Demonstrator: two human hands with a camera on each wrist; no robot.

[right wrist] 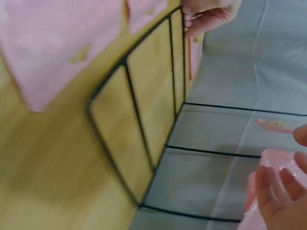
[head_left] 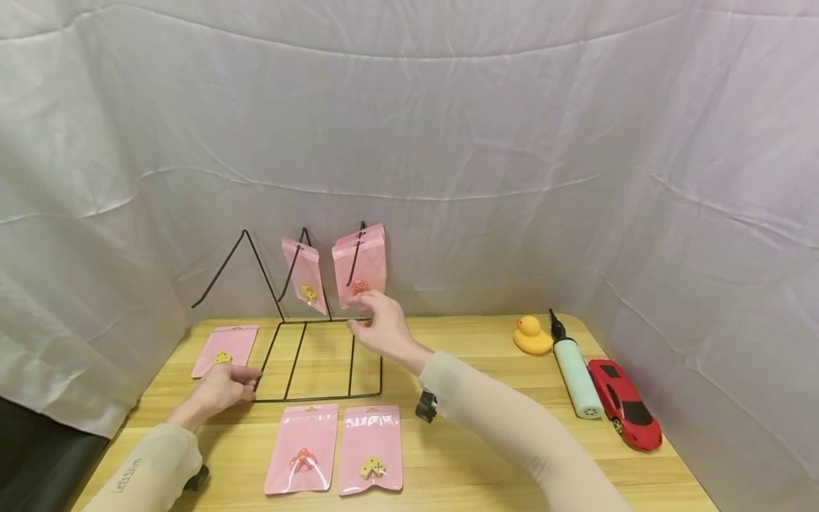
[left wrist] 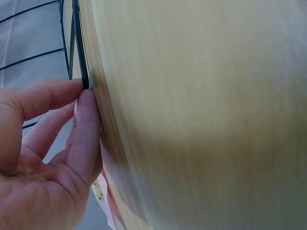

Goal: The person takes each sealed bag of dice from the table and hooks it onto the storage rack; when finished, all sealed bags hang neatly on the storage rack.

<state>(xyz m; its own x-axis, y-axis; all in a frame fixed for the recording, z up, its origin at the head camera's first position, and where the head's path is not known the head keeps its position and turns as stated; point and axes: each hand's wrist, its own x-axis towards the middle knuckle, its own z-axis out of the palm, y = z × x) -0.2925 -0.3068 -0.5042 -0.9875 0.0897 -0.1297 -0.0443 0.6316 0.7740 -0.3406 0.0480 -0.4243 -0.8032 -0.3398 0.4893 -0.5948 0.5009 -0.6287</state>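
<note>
A pale wood-grained table (head_left: 486, 341) is seen. By its wire base a black rack (head_left: 320, 397) is supported. Flat beside it the left pouch (head_left: 225, 345) is laid; before it, the middle pouch (head_left: 302, 441) and right pouch (head_left: 371, 441). Rightward, a pump (head_left: 578, 380) is placed between a duck (head_left: 532, 339) and a car (head_left: 623, 405).

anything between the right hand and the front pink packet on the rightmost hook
Nothing visible; the right hand is at the lower edge of the front pink packet, though whether they touch is hard to tell.
</note>
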